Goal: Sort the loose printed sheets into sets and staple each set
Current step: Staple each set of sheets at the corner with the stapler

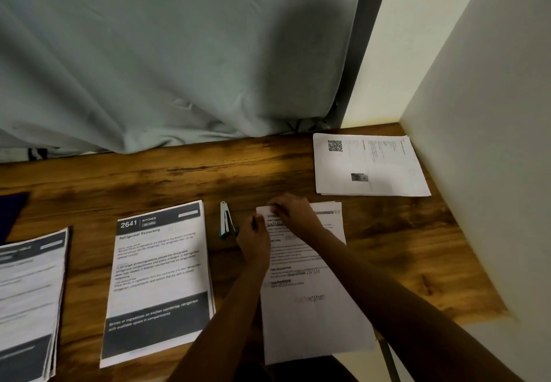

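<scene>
Head view, wooden desk (179, 179), sheets (307, 316), grey curtain (149, 53), wall (492, 173)

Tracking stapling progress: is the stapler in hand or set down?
Set down: the stapler lies on the table, just left of the left hand, not gripped.

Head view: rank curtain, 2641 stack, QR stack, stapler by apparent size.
1. curtain
2. 2641 stack
3. QR stack: looks smaller, but it lies farther from the camera, so its true size against the 2641 stack is unsure
4. stapler
</scene>
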### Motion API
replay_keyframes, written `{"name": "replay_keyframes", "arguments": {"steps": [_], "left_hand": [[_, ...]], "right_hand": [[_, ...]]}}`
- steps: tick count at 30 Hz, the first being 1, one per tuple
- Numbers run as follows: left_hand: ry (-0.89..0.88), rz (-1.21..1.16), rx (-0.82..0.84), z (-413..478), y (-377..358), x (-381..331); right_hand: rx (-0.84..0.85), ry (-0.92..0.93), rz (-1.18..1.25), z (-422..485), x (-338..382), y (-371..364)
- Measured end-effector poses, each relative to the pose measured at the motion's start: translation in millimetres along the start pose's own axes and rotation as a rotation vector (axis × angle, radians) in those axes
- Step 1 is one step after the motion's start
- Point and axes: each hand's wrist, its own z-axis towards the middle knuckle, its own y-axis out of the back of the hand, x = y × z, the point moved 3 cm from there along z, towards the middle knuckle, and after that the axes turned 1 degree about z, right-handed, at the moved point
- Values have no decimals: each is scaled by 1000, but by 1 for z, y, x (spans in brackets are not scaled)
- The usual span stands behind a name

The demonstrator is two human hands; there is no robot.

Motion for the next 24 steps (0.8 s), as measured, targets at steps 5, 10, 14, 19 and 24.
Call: {"name": "replay_keyframes", "arguments": {"steps": [5, 10, 14, 19, 24], "left_hand": [[11, -24, -27, 6, 7, 7], [53, -22, -41, 8, 12, 6], [88, -29, -47, 9, 15, 4], [56, -41, -44, 14, 16, 0], [-36, -70, -72, 11, 22, -29]], "right_hand": [[151, -82, -265, -8, -32, 27], [104, -284, -166, -24, -82, 52], [-54, -674, 477, -52, -98, 47], [64, -663, 761, -83, -82, 42], [3, -585, 876, -85, -70, 45]]}}
